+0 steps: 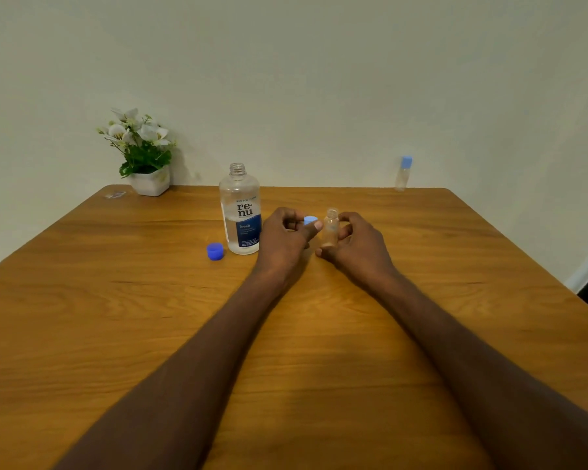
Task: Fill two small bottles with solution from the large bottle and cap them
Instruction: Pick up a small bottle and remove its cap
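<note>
The large clear solution bottle (240, 212) stands uncapped near the table's middle, its dark blue cap (215, 251) lying to its left. My right hand (352, 245) holds a small clear bottle (331, 228) upright, its neck bare. My left hand (284, 239) pinches a small light blue cap (310, 220) just left of that bottle's neck. A second small bottle (403, 173) with a light blue cap on stands at the far right edge by the wall.
A white pot of flowers (143, 154) sits at the far left corner of the wooden table (116, 317), with a small clear wrapper (115, 195) beside it. The wall runs right behind the table's far edge.
</note>
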{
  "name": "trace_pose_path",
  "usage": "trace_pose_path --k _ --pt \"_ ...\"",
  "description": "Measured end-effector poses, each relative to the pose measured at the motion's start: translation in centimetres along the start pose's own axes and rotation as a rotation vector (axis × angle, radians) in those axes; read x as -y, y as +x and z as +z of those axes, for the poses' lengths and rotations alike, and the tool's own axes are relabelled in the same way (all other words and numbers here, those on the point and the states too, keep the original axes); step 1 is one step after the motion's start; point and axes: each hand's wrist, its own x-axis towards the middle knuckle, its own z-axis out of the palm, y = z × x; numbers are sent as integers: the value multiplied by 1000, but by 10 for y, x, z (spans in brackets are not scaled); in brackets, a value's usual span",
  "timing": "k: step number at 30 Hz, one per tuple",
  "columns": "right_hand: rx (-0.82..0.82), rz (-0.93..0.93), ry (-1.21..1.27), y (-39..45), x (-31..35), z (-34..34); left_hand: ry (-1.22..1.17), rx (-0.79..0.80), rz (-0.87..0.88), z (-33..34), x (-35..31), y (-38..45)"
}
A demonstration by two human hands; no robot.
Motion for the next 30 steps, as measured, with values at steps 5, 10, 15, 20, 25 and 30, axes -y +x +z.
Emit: trace_pose_path --k 5,10,15,20,25,30 --pt "85 19 50 -7 3 -9 282 -18 161 -19 -4 -28" --pt "100 -18 25 -16 6 -11 570 -119 266 -47 0 -52" --pt "99 -23 -21 -19 9 -9 780 -130 259 -61 1 -65" --pt "81 -48 -23 -21 7 -10 795 -69 218 -55 -2 -65" --pt "63 -64 -65 -21 7 -9 791 -104 190 -55 -1 -65" --pt "75 -72 -95 -19 6 -9 815 -199 166 -64 3 -70"
